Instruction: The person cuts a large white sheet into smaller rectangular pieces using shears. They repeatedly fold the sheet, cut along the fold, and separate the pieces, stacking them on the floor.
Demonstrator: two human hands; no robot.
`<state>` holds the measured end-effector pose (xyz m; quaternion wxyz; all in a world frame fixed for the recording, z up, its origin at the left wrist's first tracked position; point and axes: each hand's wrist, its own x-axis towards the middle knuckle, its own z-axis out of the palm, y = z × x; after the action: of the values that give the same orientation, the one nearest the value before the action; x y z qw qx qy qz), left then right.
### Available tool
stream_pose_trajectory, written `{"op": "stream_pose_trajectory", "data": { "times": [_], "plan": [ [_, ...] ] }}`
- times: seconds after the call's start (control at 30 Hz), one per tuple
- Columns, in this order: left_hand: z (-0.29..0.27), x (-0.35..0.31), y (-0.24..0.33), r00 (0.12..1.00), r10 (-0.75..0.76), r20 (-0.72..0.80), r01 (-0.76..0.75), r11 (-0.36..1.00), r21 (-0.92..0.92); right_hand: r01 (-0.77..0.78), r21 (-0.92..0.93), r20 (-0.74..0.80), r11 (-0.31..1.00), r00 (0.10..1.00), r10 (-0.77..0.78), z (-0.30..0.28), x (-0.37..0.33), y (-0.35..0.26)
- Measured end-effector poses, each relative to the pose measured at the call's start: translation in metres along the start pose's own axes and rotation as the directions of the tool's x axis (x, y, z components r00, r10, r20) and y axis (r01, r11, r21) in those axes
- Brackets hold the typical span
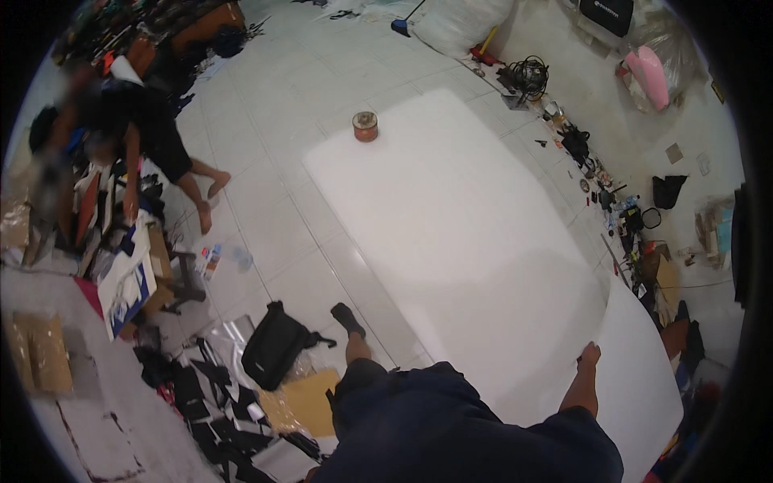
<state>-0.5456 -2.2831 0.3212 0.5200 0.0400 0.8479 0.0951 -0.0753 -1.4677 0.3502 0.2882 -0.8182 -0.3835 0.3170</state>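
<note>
A large white sheet (451,209) lies spread over the tiled floor in front of me, and its near right part (644,354) curls upward. At the edge of that curl my right hand (590,354) is closed, gripping the sheet. My left hand is out of sight, hidden below or behind my dark shirt. On the sheet's far left corner stands a round, reddish-brown tin (365,129). My foot in a dark sock (348,319) is on the floor left of the sheet.
Another person (137,129) bends over piled boards and scraps at the left. A black bag (278,346) lies near my left leg, beside dark offcuts (217,402) and brown card (310,402). Tools and a coiled cable (529,78) line the right wall.
</note>
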Motion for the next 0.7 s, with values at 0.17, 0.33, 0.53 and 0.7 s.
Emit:
{"op": "stream_pose_trajectory", "data": {
  "times": [0.17,0.33,0.53,0.7],
  "plan": [
    [-0.263,0.118,0.045,0.981,0.094,-0.168,-0.053,0.971,0.232,-0.081,0.027,0.001,0.996,0.997,0.081,0.151,-0.059,-0.089],
    [-0.572,0.289,0.216,0.753,0.178,-0.633,-0.359,0.918,-0.168,0.053,-0.1,-0.04,0.994,0.998,-0.058,0.25,-0.052,-0.21],
    [-0.793,0.393,0.456,0.7,0.396,-0.595,-0.617,0.754,-0.225,0.075,-0.268,-0.243,0.96,0.959,-0.143,0.365,-0.092,-0.329],
    [-0.848,0.493,0.437,0.151,0.988,-0.041,-0.448,0.105,0.888,0.027,-0.414,-0.237,0.91,0.962,-0.136,0.484,-0.129,-0.402]
  ]
}}
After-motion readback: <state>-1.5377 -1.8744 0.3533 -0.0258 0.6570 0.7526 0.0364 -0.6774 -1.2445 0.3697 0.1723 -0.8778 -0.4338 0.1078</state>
